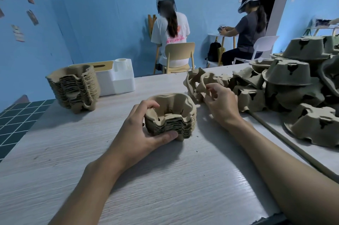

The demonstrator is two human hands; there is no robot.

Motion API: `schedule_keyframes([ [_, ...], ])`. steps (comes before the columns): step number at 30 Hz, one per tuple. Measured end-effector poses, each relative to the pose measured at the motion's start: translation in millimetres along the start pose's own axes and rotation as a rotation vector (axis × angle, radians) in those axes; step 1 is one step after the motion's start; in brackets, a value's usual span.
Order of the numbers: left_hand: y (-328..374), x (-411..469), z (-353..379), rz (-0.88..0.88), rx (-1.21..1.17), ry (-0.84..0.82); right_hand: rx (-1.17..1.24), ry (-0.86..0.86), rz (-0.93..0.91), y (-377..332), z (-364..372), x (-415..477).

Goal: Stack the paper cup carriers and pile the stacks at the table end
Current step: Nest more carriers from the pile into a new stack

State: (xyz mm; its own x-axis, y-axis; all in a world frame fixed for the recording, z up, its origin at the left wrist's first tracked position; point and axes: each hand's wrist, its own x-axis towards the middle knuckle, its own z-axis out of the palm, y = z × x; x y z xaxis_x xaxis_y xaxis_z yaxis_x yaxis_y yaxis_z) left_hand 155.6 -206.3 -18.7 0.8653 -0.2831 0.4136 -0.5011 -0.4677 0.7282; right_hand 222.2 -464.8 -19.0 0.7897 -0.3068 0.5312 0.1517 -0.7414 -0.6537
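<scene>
Head view. 2 nested stacks of carriers. Small stack (pixel 171 116): L hand (pixel 141 131) grips it, thumb along near base, fingers (pixel 146 104) curled over far-left rim. Tall stack (pixel 75 89): well left of those fingers, at far end of counter (pixel 165 188). 1 loose heap (pixel 297 85) just right of R hand (pixel 222 104), too jumbled to count. R fingers curled at a crumpled carrier (pixel 200 80); can't tell if pinching. All moulded pulp, tan-grey, rough, wavy rims. Counter top pale woodgrain, slight sheen. 1 white box (pixel 119 81) behind tall stack. Blue walls (pixel 82 14), 2 seated people (pixel 170 28) beyond, w/ headsets.
</scene>
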Motion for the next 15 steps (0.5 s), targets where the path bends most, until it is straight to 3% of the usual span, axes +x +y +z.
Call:
schedule_keyframes([
  [3,-0.9,-0.9,-1.1,-0.007,-0.016,-0.009,-0.053,0.016,-0.048,-11.6,-14.1,-6.4],
  [8,0.5,-1.1,-2.6,0.003,0.025,0.007,-0.135,-0.137,-0.213,-27.3,-21.6,-25.6],
  [15,-0.2,-1.6,-7.0,-0.030,0.035,0.027,-0.207,-0.154,-0.229,-27.4,-21.1,-28.3],
])
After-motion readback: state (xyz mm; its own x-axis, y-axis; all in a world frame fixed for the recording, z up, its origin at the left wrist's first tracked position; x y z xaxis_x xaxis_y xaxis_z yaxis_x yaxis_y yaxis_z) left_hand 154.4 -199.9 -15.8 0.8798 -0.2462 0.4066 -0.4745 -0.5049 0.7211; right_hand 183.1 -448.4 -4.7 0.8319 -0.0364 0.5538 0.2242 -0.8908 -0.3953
